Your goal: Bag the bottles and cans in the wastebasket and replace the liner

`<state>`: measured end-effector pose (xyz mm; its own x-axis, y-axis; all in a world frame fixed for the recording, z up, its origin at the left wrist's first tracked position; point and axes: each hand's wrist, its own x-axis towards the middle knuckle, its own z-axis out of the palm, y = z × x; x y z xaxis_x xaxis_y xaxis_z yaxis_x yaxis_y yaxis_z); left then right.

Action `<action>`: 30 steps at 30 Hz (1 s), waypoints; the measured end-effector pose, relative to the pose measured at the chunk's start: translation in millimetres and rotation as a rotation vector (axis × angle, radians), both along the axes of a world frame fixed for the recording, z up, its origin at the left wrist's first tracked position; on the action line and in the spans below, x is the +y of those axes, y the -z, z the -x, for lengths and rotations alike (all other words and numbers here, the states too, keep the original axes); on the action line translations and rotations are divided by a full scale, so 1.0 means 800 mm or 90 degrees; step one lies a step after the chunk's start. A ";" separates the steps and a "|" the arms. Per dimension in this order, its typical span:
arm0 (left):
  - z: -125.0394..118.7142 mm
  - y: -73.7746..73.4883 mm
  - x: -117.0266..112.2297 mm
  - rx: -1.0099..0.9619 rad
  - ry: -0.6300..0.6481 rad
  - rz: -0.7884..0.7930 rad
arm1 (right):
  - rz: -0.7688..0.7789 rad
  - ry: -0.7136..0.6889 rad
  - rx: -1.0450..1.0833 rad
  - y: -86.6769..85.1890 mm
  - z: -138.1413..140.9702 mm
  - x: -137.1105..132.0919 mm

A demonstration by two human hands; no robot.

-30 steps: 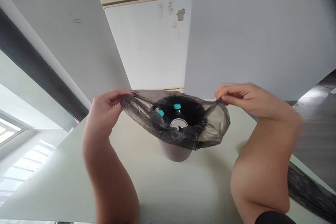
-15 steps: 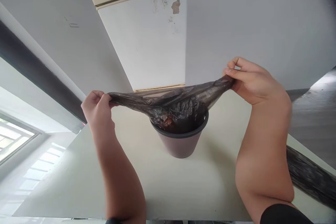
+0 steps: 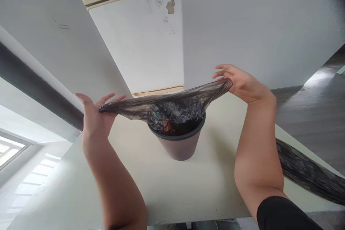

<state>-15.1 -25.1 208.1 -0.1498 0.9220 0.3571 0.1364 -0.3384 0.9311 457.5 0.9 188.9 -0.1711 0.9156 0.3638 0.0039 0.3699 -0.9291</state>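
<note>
A thin black plastic bag [image 3: 178,109] is pulled taut sideways between my two hands, its lower middle hanging into a brownish bucket [image 3: 179,149] with a dark rim. My left hand [image 3: 97,118] holds the bag's left end across the palm, thumb and some fingers stretched apart. The bag's right end is caught at the thumb side of my right hand [image 3: 239,83], whose other fingers extend loosely. Something reddish brown [image 3: 168,127] shows at the bucket's mouth, partly behind the film; I cannot tell what it is. The bucket stands upright on a pale table [image 3: 167,187].
A long bundle of black plastic [image 3: 309,169] lies along the table's right side, partly behind my right forearm. Beyond the table stands a white refrigerator [image 3: 142,43] against a grey wall. Dark flooring [image 3: 309,111] shows at the right.
Both hands have gone from pinching the bag's corners to more spread fingers, with the bag still stretched between them. The whole view has shifted slightly, so the bucket appears further left.
</note>
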 end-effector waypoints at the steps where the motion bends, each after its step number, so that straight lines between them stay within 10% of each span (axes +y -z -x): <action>1: 0.000 0.007 0.003 -0.017 0.054 0.007 | -0.013 -0.038 -0.004 0.008 -0.005 0.005; 7: 0.010 0.078 0.049 -0.101 0.214 -0.128 | -0.074 -0.225 -0.010 0.062 -0.007 0.048; 12: -0.014 0.112 0.077 0.066 0.395 -0.023 | -0.054 -0.291 -0.078 0.080 0.031 0.075; 21: -0.090 0.080 0.075 -0.090 0.309 -0.324 | -0.226 -0.155 0.203 0.080 0.085 0.091; 26: -0.090 0.054 0.053 -0.028 0.069 -0.239 | -0.256 -0.110 0.276 0.063 0.107 0.077; 30: -0.107 0.026 0.025 -0.099 0.173 -0.172 | -0.199 -0.099 0.238 0.038 0.116 0.053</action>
<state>70.7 -5.0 187.6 0.0149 0.8115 0.5841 -0.1276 -0.5779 0.8061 364.5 43.0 158.7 -0.1029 0.7273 0.6786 -0.3845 0.6001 -0.7015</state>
